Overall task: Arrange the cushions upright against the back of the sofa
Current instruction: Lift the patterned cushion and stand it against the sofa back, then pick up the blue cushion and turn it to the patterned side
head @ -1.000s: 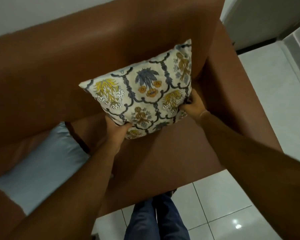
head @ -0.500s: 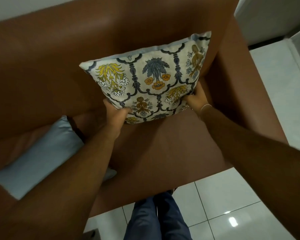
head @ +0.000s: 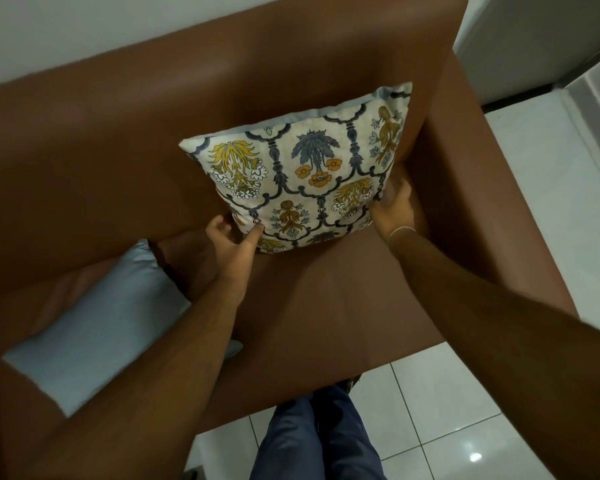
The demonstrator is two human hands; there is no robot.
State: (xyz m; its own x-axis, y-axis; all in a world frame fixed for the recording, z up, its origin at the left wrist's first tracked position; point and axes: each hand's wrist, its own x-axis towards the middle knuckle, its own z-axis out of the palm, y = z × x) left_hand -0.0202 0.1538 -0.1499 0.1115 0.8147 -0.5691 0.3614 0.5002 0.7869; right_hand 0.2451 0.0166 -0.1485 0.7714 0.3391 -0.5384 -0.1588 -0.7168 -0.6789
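Observation:
A floral cushion with yellow, blue and orange motifs stands upright on the brown sofa seat, leaning on the sofa back in the right corner. My left hand is at its lower left corner with fingers spread, only the thumb tip touching the fabric. My right hand holds the lower right edge, between the cushion and the armrest. A plain light blue cushion lies flat on the seat to the left, partly under my left forearm.
The sofa stands against a white wall. White floor tiles lie in front and to the right of the sofa. My legs in blue trousers stand at the seat's front edge.
The floral cushion went from held above the seat to standing on it against the back. My left hand's grip on its corner has loosened, fingers now apart.

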